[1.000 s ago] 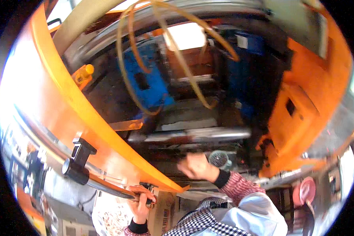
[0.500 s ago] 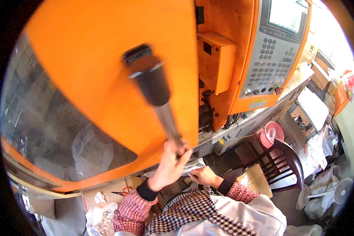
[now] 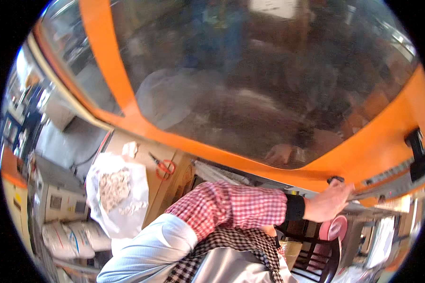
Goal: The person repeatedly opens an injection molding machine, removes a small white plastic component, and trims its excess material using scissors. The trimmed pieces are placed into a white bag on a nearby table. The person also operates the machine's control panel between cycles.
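My left arm, in a red checked sleeve with a black cuff, reaches across to the right. My left hand is closed at the lower right of an orange machine door. It grips a greyish rod, whose black head lies by the black door handle. Motion blur and the slant hide the rod's exact kind and whether its head touches the handle. Behind my left forearm my right hand shows only as a sliver of skin; its fingers are hidden.
A white bag of pale pieces stands at the left on cardboard, beside red-handled pliers or cutters. At the lower right are a dark slatted chair and a pink basin. Filled sacks lie lower left.
My view has swung left, bringing the door's window to the middle. My left hand and the rod now appear farther right in view. My right hand has become mostly hidden behind my left arm.
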